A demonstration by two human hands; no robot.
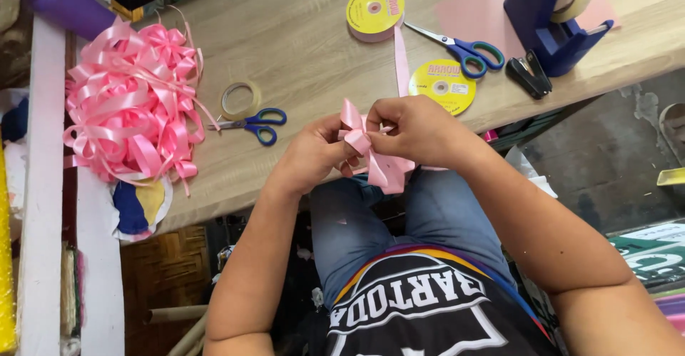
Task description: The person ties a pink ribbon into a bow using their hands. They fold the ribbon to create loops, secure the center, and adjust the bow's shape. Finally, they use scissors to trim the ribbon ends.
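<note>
Pink ribbon bow [371, 153] sits between both hands, at the near edge of the counter [300, 35], over the lap. Loops stick up above the fingers, tails hang below toward the jeans.

Left to right:
- Pile of finished pink bows [132, 103] at the far-left end of the counter, well apart from the hands.
- Clear tape roll [240, 100] just right of the pile; small blue-handled scissors [253, 123] just beside it, near side.
- Left hand [314, 153]: fingers curled closed, pinching the left side of the bow at its centre. The bow lies at this hand's fingertips, to its right.
- Right hand [414, 129]: fingers closed, thumb and forefinger clamped on the bow's centre from the right and above. The bow is to this hand's left and slightly below it.
- A pink ribbon strip [402, 60] runs from the hands toward the far side, up to a yellow ribbon spool [375, 10].
- Second yellow spool [442, 85] lies flat just far of the right hand, near the counter edge.
- Bigger blue-handled scissors [464, 49] right of the strip, between the two spools.
- Black stapler [529, 75] right of those scissors.
- Blue tape dispenser [553, 21] at the far right, just beside the stapler.
</note>
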